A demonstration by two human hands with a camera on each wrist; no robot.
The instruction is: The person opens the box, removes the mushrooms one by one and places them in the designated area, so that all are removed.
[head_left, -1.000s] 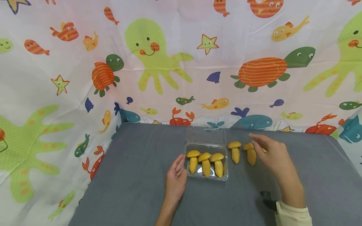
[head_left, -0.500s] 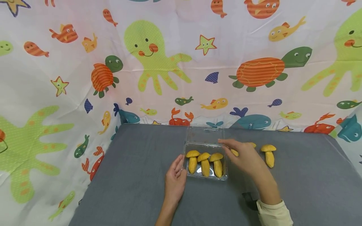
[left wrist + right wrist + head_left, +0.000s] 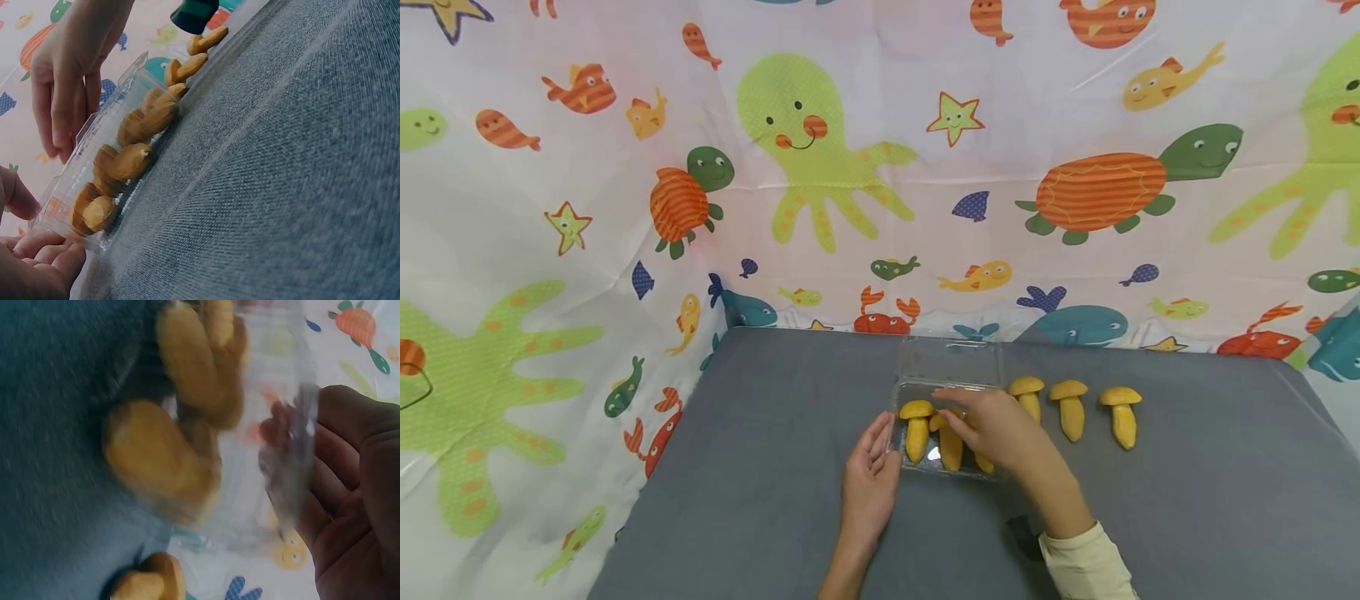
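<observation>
A clear plastic clamshell box [image 3: 934,468] lies on the grey cloth, its see-through lid [image 3: 951,358] folded back toward the wall. Three yellow mushrooms stand side by side in it: a left one [image 3: 916,431], a middle one [image 3: 951,448] and a right one [image 3: 984,463], partly covered by my right hand. At the box's left end my left hand [image 3: 868,483] grips the wall between thumb and fingers [image 3: 53,253]. Over the box's right half, my right hand [image 3: 1009,429] reaches with extended fingers and holds nothing; in the left wrist view it hangs above the rim.
Right of the box, three more mushrooms lie in a row: a near one [image 3: 1028,396] partly behind my right hand, one in the middle [image 3: 1070,408] and a far one [image 3: 1122,417]. A sea-animal printed curtain [image 3: 865,192] rises behind the cloth-covered table [image 3: 760,467].
My right hand has swept left, from above the loose mushrooms to over the box, uncovering the loose ones at right. The left hand and the box have stayed in place.
</observation>
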